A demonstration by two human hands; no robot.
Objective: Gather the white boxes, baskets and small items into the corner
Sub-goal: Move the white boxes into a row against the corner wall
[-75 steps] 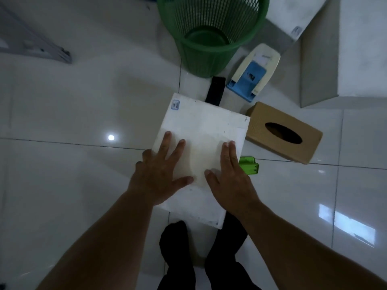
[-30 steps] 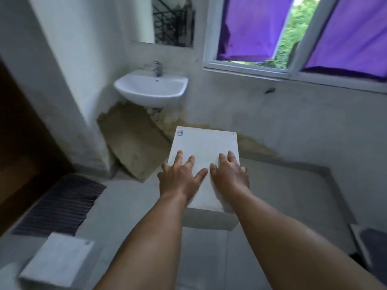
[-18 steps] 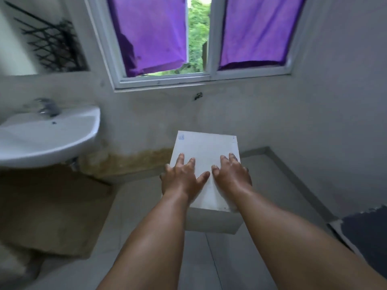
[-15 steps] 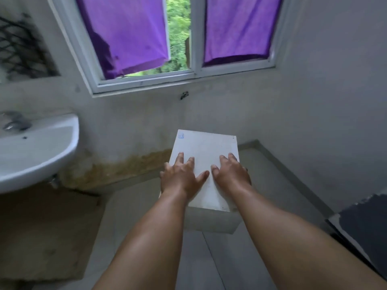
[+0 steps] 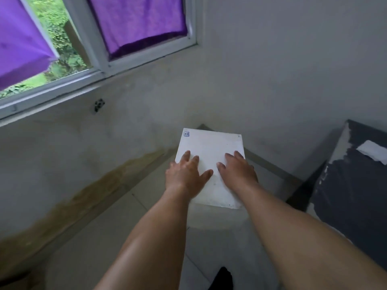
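The left hand and the right hand lie palm-down on the top face of the white box, fingers extended and not curled. The box sits centre frame, near the far wall corner. A dark panel leans at the right.

I see the left hand and right hand bare, both forearms bare too, and one black, rounded toe of footwear below.
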